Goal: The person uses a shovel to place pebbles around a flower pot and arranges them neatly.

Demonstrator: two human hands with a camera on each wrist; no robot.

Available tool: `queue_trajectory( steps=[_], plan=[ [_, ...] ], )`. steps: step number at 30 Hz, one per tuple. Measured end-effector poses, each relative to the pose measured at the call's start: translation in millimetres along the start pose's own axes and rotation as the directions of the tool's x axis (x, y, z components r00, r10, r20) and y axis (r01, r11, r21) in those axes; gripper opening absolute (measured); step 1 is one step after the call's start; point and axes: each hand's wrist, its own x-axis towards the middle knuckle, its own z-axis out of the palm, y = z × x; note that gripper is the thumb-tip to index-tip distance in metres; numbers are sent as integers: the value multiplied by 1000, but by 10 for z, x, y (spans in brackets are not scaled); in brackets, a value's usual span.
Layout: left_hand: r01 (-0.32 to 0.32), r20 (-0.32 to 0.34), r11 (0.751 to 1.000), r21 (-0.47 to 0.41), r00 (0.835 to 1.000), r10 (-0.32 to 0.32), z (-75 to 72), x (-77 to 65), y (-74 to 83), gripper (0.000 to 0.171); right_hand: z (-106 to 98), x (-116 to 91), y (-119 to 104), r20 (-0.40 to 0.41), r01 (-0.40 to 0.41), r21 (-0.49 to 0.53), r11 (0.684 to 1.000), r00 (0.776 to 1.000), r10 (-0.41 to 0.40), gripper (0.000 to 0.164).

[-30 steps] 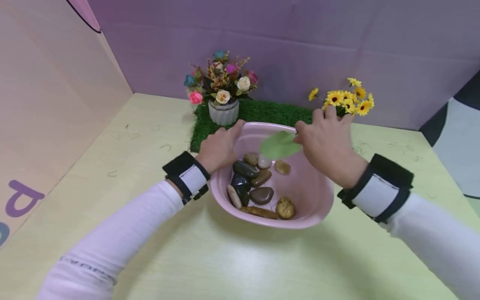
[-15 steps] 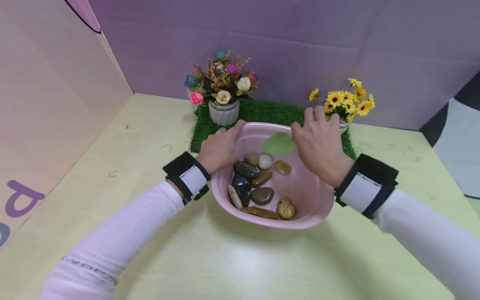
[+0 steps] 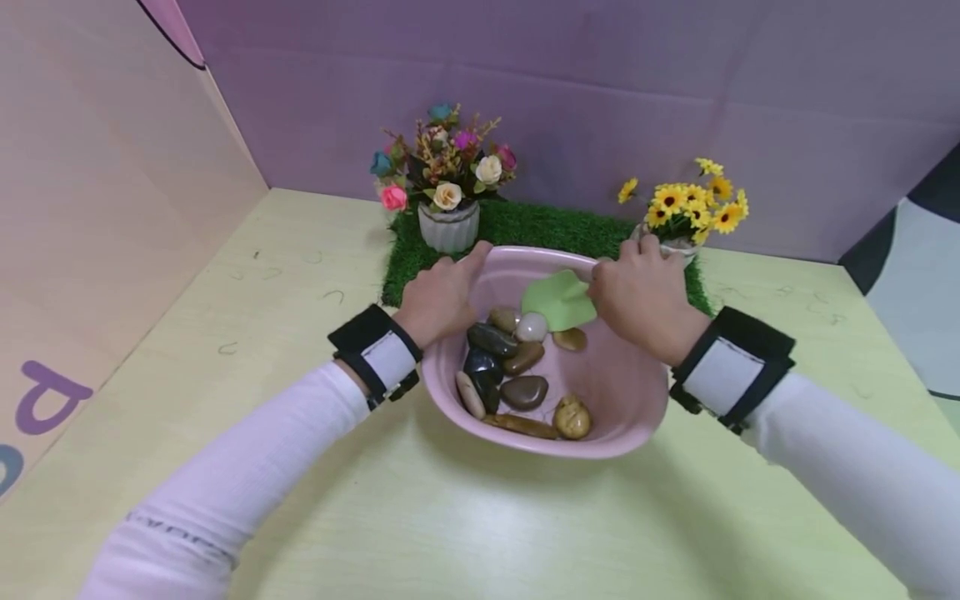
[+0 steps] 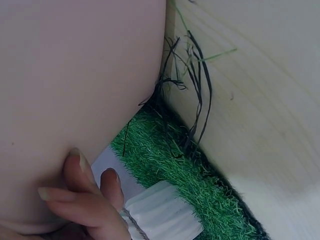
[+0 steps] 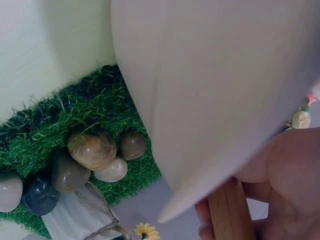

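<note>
Centre of head view: pink basin [image 3: 626, 404] with pebbles [image 3: 524, 392]. Left hand [image 3: 438, 300] grips basin's left rim. Right hand [image 3: 645, 296], fingers curled round wooden handle [image 5: 227, 212] of green spatula [image 3: 551, 298]. Blade, upper middle of basin, now dipped lower, partly covering ochre pebble [image 3: 572, 340]; suggests spatula working among stones.

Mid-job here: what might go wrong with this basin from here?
1. The pink basin could slip if the left hand loosens; the right hand also holds a wooden handle.
2. The green flap might nudge the pale stone close to it.
3. The yellow flowers stand just beyond the right hand, which might bump them.
</note>
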Motion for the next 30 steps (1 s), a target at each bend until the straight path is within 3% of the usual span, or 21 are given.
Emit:
queue_trajectory(
  steps=[6,12,19,30],
  plan=[
    [-6,-6,1000,1,1000,6,-2,-4,-3,74,31,1,39,43,9,45,999,999,-11,25],
    [-11,-12,1000,7,1000,11,3,-9,-3,73,48,-11,112,64,66,83,994,995,-71,22],
    [-9,-27,1000,-1,1000,9,5,-29,-3,74,3,6,151,172,64,158,985,981,-92,24],
    [-28,-74,1000,11,997,29,27,-29,-2,77,-3,44,202,235,131,195,972,956,-176,22]
  ],
)
